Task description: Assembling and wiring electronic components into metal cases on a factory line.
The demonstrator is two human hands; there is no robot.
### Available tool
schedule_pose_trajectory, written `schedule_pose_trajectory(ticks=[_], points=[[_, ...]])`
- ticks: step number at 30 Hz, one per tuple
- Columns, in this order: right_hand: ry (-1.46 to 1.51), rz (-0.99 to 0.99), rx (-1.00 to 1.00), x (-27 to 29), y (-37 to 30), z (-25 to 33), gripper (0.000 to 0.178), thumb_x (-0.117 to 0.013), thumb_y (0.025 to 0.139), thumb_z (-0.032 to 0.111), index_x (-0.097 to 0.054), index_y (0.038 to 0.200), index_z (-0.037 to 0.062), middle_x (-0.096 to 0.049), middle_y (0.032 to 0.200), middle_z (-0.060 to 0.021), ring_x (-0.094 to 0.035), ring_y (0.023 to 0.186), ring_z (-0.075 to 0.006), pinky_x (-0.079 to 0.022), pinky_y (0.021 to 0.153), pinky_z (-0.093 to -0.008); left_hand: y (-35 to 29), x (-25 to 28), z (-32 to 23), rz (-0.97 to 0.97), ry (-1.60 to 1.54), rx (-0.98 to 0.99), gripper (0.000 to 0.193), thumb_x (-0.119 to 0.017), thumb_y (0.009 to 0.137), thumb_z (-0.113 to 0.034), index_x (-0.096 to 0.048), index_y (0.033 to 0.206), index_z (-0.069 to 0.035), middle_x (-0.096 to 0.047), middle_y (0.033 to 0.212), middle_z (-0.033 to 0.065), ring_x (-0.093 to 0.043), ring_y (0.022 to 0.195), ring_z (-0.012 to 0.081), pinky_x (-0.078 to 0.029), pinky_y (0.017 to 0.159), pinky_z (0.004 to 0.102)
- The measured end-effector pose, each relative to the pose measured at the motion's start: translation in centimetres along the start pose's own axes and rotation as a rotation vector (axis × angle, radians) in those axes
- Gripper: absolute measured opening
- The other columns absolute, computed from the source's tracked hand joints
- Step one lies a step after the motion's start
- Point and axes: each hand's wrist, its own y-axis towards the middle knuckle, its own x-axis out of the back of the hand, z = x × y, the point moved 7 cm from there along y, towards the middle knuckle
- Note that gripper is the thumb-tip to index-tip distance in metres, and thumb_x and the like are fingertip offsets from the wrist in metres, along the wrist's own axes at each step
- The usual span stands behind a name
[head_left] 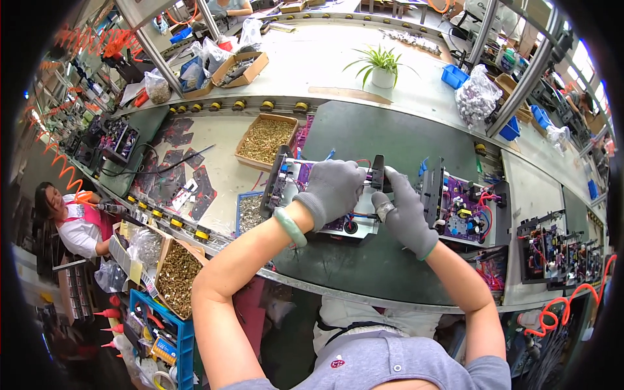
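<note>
An electronics assembly [351,225] with a metal base, wires and black end panels lies on the dark green mat in front of me. My left hand [335,190], in a grey glove, is over its middle with fingers curled closed; whatever they pinch is hidden. My right hand [407,214], also gloved, has its fingers and thumb around the upright black end panel [377,173] on the assembly's right side. At the left end stands another black panel [275,182]. Just right of my right hand sits a similar assembly with a purple circuit board [460,211].
Left of the mat are a cardboard box of brass-coloured screws [267,139] and a blue bin of silver parts [249,212]. More assemblies [560,250] stand at the right. A potted plant [383,77] is on the far bench. A co-worker [75,221] is at the left.
</note>
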Motion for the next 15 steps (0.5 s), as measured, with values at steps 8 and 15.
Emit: schedule_pose_trajectory(ticks=[8, 15], points=[[-0.168, -0.16, 0.438, 3.9, 2.6, 6.0, 0.033, -0.075, 0.082, 0.021, -0.065, 0.111, 0.0092, -0.066, 0.103, -0.0111, -0.066, 0.091, -0.0315, -0.053, 0.078, -0.0419, 0.6, 3.9, -1.3, 0.064, -0.137, 0.12, 0.018, -0.06, 0.093, -0.023, -0.07, 0.092, -0.008, -0.067, 0.084, 0.0158, -0.068, 0.081, 0.0349, -0.054, 0.073, 0.0444], [-0.291, -0.098, 0.348, 2.0, 2.2, 3.7, 0.015, -0.07, 0.087, 0.023, -0.064, 0.09, 0.0096, -0.067, 0.082, -0.0081, -0.067, 0.079, -0.0305, -0.052, 0.065, -0.0419, -0.6, 3.2, -0.6, -0.137, -0.384, 0.135, 0.013, -0.069, 0.087, -0.019, -0.072, 0.09, -0.007, -0.069, 0.083, 0.0092, -0.067, 0.076, 0.0305, -0.055, 0.069, 0.0397]])
